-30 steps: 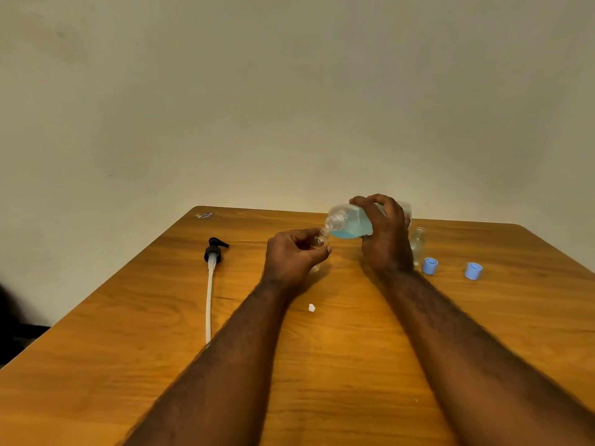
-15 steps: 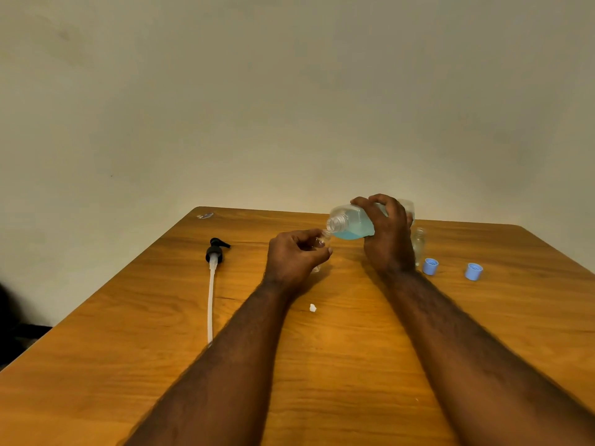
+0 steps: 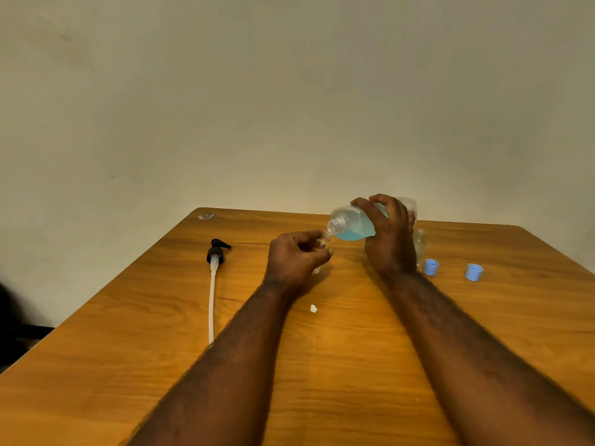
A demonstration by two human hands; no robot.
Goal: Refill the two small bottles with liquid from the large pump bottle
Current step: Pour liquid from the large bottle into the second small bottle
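Note:
My right hand [image 3: 391, 239] grips the large clear bottle [image 3: 352, 224], tipped on its side with blue liquid pooled low and its open neck pointing left. My left hand [image 3: 294, 257] holds a small clear bottle [image 3: 323, 241], mostly hidden by the fingers, its mouth right under the large bottle's neck. The second small bottle [image 3: 420, 244] stands upright on the table just right of my right hand, uncapped. The black pump head with its long white tube [image 3: 212, 284] lies on the table to the left.
Two light-blue caps [image 3: 430, 267] [image 3: 474, 272] sit on the wooden table [image 3: 354, 365] right of my right hand. A tiny white scrap [image 3: 313, 308] lies between my forearms. A plain wall stands behind the table's far edge.
The large bottle has tilted slightly further toward the small bottle's mouth. Both hands stay almost in place.

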